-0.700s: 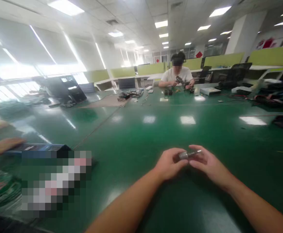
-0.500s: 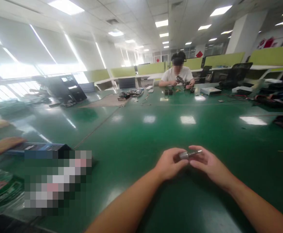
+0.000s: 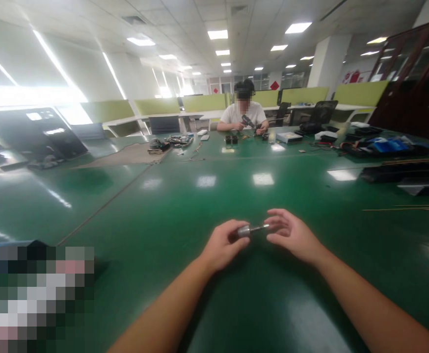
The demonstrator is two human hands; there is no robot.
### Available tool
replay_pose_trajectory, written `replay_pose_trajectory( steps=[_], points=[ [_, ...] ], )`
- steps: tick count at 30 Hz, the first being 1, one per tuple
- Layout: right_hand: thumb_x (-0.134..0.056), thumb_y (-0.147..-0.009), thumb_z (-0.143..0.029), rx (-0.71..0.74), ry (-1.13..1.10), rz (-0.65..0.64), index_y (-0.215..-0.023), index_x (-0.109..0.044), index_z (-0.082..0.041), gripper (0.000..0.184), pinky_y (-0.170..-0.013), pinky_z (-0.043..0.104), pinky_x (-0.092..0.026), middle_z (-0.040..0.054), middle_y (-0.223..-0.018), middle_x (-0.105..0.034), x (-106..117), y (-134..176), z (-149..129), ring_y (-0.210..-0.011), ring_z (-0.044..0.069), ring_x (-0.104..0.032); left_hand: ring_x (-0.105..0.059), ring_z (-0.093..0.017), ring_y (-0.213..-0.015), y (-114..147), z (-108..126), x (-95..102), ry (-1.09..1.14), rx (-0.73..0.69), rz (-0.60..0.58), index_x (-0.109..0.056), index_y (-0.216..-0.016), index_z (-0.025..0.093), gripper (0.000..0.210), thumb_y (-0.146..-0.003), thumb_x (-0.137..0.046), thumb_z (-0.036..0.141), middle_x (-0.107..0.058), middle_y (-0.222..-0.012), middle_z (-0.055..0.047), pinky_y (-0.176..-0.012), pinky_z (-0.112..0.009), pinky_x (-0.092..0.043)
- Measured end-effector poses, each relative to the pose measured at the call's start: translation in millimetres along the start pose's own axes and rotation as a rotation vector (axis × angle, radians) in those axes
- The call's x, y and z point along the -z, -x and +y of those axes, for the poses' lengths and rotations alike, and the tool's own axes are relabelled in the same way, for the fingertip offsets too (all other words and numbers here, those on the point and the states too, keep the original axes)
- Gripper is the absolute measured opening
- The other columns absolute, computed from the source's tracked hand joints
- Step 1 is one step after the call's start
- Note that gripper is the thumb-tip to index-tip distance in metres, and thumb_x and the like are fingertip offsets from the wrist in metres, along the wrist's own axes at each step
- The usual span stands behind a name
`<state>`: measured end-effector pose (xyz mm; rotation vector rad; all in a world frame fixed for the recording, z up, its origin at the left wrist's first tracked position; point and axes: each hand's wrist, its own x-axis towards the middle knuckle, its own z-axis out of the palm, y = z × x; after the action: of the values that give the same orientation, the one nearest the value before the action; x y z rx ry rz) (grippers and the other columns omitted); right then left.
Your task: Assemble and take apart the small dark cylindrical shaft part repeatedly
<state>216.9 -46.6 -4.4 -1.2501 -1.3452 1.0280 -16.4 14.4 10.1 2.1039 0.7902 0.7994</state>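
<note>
My left hand point(image 3: 226, 244) is closed around a small silver metal cylinder with a thin shaft point(image 3: 244, 231). The shaft points to the right, and fingers hide the cylinder's rear end. Just beyond the shaft's tip is my right hand point(image 3: 291, 234), its fingers curved and spread apart, holding nothing. Whether a fingertip touches the tip, I cannot tell. Both hands are over the green tabletop point(image 3: 185, 196).
Across the table a person point(image 3: 242, 110) in a white shirt handles a dark tool point(image 3: 247, 121). Blue and black items point(image 3: 391, 144) lie at the right, with thin rods point(image 3: 402, 208) nearer. A pixelated area covers things at the lower left.
The view has turned right, so the scene sits further left. My right hand has opened and drawn back from the shaft. Another person's hand at the left has left the view.
</note>
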Motion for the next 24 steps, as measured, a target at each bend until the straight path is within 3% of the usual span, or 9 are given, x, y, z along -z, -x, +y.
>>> replay_pose_trajectory(
  steps=[3,9,18,24],
  points=[
    [-0.074,-0.071,-0.022,0.055,0.135,0.034,-0.123,-0.053,-0.021,0.057,-0.083,0.037,-0.054,0.0093,-0.112,-0.067,1.7,-0.5,1.6,-0.100,0.022,-0.066,-0.064,-0.019,-0.091,-1.3,-2.2,3.1,-0.024,0.016,0.010,-0.071,-0.108,0.022,0.028,-0.081,-0.072,0.028,-0.071,-0.103,-0.003,-0.083,-0.029,-0.046],
    [-0.074,-0.070,-0.016,0.226,0.377,-0.035,-0.122,-0.060,-0.025,0.055,-0.086,0.034,-0.052,0.0053,-0.112,-0.068,-7.8,7.1,-1.1,-0.101,0.020,-0.065,-0.065,-0.017,-0.087,-0.9,-1.3,-1.4,-0.050,-0.077,-0.061,-0.072,-0.107,0.022,0.029,-0.078,-0.074,0.020,-0.072,-0.096,-0.002,-0.082,-0.029,-0.047],
    [-0.074,-0.073,-0.017,0.308,0.458,-0.023,-0.104,-0.069,-0.022,0.033,-0.084,0.032,-0.052,0.0037,-0.101,-0.070,-7.2,8.4,-7.8,-0.093,0.020,-0.065,-0.065,-0.018,-0.087,-0.7,-2.8,-1.8,-0.026,-0.122,-0.066,-0.071,-0.112,0.022,0.034,-0.081,-0.075,0.032,-0.072,-0.099,-0.004,-0.081,-0.029,-0.049],
    [-0.075,-0.074,-0.018,0.318,0.461,-0.029,-0.102,-0.071,-0.022,0.029,-0.084,0.033,-0.050,0.0039,-0.100,-0.071,-8.7,9.2,-12.3,-0.092,0.020,-0.065,-0.066,-0.020,-0.089,-1.4,0.6,-0.4,0.024,-0.157,-0.057,-0.071,-0.112,0.019,0.033,-0.083,-0.072,0.036,-0.072,-0.099,-0.007,-0.082,-0.030,-0.049]
  ],
)
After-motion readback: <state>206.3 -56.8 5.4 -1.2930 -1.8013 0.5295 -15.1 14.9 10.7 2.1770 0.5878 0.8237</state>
